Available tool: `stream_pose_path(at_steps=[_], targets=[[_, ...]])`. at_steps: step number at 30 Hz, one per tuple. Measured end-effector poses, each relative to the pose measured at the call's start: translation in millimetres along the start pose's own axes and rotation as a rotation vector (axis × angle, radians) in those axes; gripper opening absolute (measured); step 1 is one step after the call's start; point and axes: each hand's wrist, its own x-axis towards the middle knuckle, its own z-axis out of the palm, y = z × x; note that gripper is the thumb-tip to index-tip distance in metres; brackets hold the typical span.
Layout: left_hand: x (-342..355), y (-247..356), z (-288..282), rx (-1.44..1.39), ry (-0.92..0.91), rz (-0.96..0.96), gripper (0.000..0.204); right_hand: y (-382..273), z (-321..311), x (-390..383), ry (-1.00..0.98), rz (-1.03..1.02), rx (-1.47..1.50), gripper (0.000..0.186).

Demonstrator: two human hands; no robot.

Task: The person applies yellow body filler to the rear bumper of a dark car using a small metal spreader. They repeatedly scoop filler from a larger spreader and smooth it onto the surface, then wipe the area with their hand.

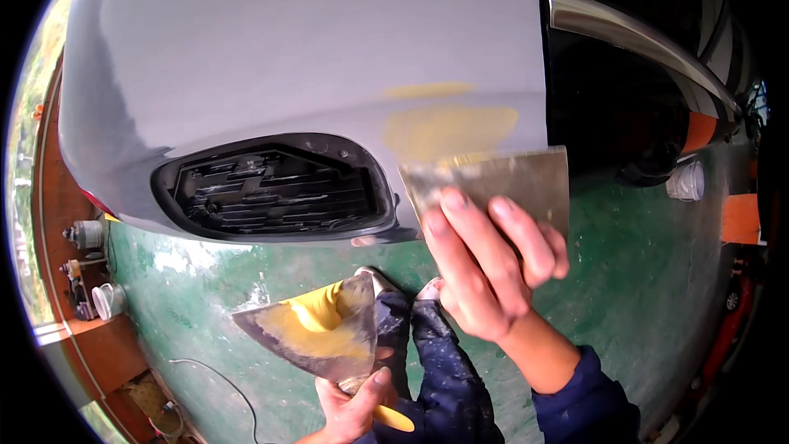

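My right hand grips a flat metal spreader, fingers laid along its face and thumb hidden behind. The spreader's far edge lies over the grey car body panel, just at the lower side of a smeared yellow filler patch; whether it touches cannot be made out. A thinner yellow streak runs above that patch. Lower down, my left hand is closed around the yellow handle of a wide putty knife. A thick dollop of yellow filler sits on its blade.
An oval opening with a black slatted insert lies left of the patch. Beyond the panel's right edge is a dark car door. White buckets stand at left and right on the green floor, where a thin hose curls.
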Motion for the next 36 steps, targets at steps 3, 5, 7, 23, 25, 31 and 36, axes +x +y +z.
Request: stream_pose_path(at_steps=[3,5,7,23,25,31,36], targets=[[-7,3,-4,-0.009,0.01,0.053,0.027,-5,28,20,0.068,0.025,0.028,0.018],[-21,20,8,-0.052,0.059,0.042,0.015,-7,26,23,0.005,0.062,0.045,0.019],[-27,24,12,-0.052,0.082,0.018,0.011,-13,20,20,-0.068,0.084,0.057,0.019],[2,-76,-23,-0.112,-0.548,-0.167,0.052,-24,-114,-46,0.005,1.369,1.398,0.033],[13,-76,-13,-0.136,-0.634,-0.213,0.049,-11,-123,-58,-0.046,1.232,1.681,0.03],[26,-50,3,-0.107,-0.67,-0.205,0.041,33,-108,-49,-0.706,0.861,1.239,0.026],[32,-48,10,-0.044,-0.55,-0.029,0.028,24,-104,-95,-0.369,0.701,0.724,0.024]])
